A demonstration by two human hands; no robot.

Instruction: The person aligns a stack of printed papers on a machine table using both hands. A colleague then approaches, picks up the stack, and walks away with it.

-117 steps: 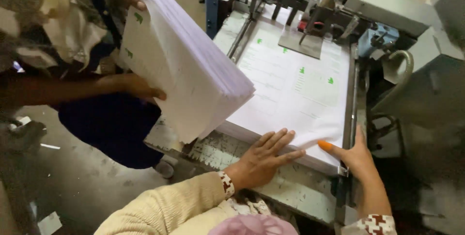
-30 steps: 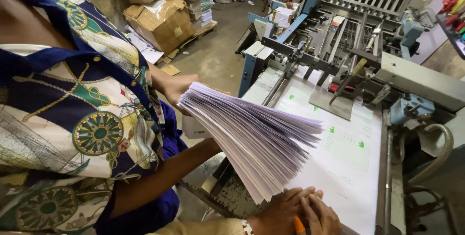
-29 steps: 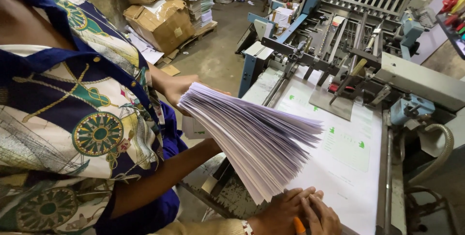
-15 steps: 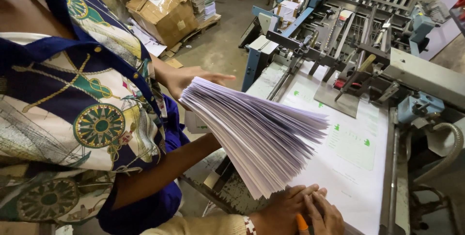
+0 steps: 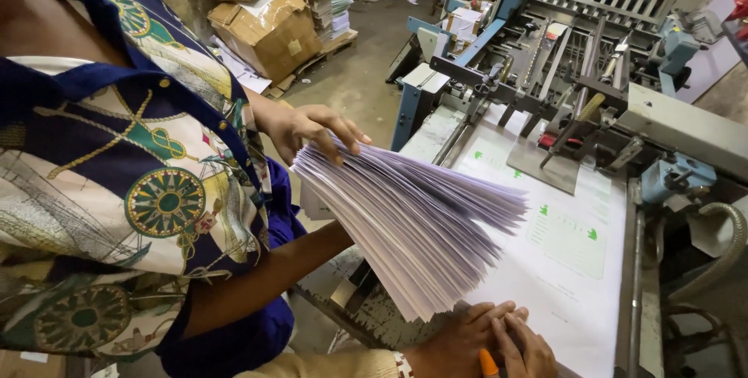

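My left hand (image 5: 456, 340) lies flat on the near edge of the white printed sheets (image 5: 573, 269) on the machine's feed table. Beside it, partly over it, my right hand (image 5: 530, 351) rests on the same sheets, with an orange cover (image 5: 487, 362) on one fingertip. Neither hand grips anything. A co-worker in a patterned shirt (image 5: 117, 191) stands at my left and holds a thick fanned stack of paper (image 5: 413, 222) just above my hands. One of the co-worker's hands (image 5: 312, 128) is on top of the stack; the other arm (image 5: 265, 284) supports it from below.
A sheet-fed machine with rollers and rails (image 5: 576, 58) fills the right side, with a blue-grey frame (image 5: 421, 97). Cardboard boxes (image 5: 269, 27) and piled paper (image 5: 331, 0) stand on the concrete floor behind. A hose (image 5: 717, 253) hangs at the right.
The co-worker has fanned the paper stack wider and brought the top hand further onto it. My two hands have stayed on the near edge of the sheets.
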